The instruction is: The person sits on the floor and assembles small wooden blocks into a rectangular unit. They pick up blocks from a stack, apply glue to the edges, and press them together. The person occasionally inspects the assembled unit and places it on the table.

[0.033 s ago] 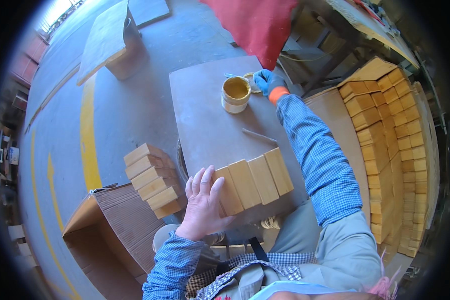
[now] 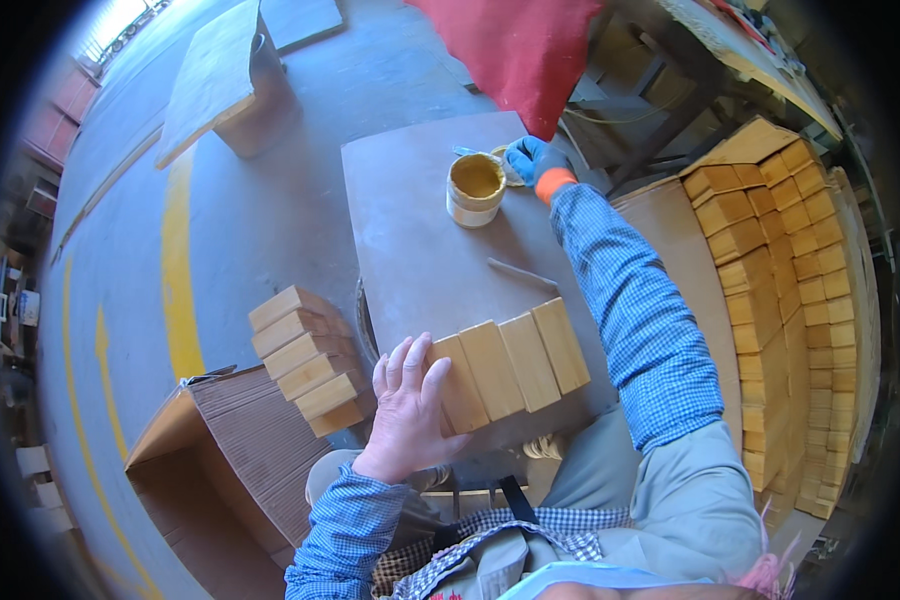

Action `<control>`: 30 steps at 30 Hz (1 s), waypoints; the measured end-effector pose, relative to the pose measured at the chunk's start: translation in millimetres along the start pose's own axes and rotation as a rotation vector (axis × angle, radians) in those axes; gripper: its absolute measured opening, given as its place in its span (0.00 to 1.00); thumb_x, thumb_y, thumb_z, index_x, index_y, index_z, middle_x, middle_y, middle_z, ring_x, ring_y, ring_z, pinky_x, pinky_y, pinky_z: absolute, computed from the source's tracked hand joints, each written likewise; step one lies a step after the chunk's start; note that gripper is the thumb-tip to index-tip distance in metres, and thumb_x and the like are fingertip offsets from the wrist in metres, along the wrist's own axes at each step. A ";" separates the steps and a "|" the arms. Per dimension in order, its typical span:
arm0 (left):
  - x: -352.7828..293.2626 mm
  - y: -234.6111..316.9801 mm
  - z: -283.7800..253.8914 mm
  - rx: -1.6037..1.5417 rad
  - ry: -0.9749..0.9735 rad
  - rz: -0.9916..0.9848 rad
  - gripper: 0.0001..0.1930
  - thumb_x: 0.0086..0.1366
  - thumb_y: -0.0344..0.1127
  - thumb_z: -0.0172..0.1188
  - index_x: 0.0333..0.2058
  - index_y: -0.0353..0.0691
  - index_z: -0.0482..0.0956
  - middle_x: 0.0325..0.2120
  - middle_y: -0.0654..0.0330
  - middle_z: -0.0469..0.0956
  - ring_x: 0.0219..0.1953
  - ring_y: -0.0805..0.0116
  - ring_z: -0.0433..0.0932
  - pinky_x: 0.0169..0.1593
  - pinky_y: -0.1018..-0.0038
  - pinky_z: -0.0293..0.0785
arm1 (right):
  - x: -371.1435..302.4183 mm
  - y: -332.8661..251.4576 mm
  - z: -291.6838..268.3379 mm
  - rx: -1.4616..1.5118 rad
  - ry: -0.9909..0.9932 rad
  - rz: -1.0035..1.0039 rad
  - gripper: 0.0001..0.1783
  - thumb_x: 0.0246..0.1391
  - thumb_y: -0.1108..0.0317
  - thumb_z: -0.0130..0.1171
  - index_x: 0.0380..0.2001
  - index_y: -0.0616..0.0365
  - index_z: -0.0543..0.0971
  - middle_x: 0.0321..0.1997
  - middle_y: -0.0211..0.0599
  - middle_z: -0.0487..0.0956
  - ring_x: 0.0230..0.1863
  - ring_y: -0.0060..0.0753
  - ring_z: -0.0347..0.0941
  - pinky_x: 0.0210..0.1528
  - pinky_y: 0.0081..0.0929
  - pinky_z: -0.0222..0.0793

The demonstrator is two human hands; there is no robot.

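My left hand (image 2: 410,405), pale and with its fingers stretched apart, rests against the leftmost of several wooden blocks (image 2: 497,368) that stand side by side on the near edge of a grey board (image 2: 400,230). At the board's far right, my right hand (image 2: 538,163), in a blue glove with an orange cuff, has its fingers closed over a smeared round lid (image 2: 513,168). What they pinch is hidden. Beside it stands an open tub (image 2: 473,208) of yellow-brown paste. A thin stick (image 2: 522,273) lies between tub and blocks.
More blocks (image 2: 308,350) are stacked left of the board, above an open cardboard box (image 2: 245,440). On the right a large carton (image 2: 650,225) holds rows of finished-looking blocks (image 2: 755,300). Red cloth (image 2: 520,50) hangs at the far edge. A curved panel (image 2: 210,75) stands on the floor.
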State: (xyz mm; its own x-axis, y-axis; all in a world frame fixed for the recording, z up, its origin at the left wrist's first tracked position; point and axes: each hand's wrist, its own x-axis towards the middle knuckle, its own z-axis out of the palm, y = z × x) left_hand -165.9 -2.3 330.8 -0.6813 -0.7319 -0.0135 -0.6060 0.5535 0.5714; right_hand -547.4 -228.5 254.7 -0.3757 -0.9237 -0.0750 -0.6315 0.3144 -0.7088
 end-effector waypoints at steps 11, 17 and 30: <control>1.5 -9.4 3.7 -0.071 0.063 0.025 0.41 0.37 0.44 0.81 0.47 0.40 0.66 0.65 0.40 0.58 0.67 0.36 0.56 0.70 0.44 0.50 | 41.7 24.3 25.7 0.113 0.026 -0.006 0.10 0.59 0.63 0.67 0.41 0.55 0.86 0.35 0.31 0.84 0.34 0.26 0.77 0.41 0.28 0.75; 3.1 -9.4 5.5 -0.095 0.079 0.048 0.39 0.39 0.45 0.79 0.47 0.39 0.67 0.65 0.39 0.57 0.69 0.37 0.55 0.71 0.40 0.46 | 37.4 16.8 5.0 -0.045 0.081 -0.115 0.14 0.58 0.57 0.66 0.43 0.53 0.85 0.43 0.44 0.85 0.44 0.42 0.82 0.50 0.34 0.75; 4.5 -17.0 2.4 -0.091 0.020 0.046 0.40 0.38 0.47 0.81 0.47 0.43 0.66 0.66 0.39 0.56 0.68 0.37 0.55 0.70 0.40 0.48 | 66.2 -38.6 41.4 -0.395 -0.271 -0.147 0.19 0.52 0.56 0.71 0.46 0.51 0.83 0.47 0.46 0.84 0.47 0.45 0.81 0.51 0.37 0.73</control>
State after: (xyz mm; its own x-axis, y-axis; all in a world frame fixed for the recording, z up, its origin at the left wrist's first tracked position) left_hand -159.6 -14.0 319.0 -0.6983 -0.7152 0.0301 -0.5340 0.5485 0.6435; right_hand -519.8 -310.8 248.1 -0.1070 -0.9717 -0.2108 -0.8930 0.1871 -0.4094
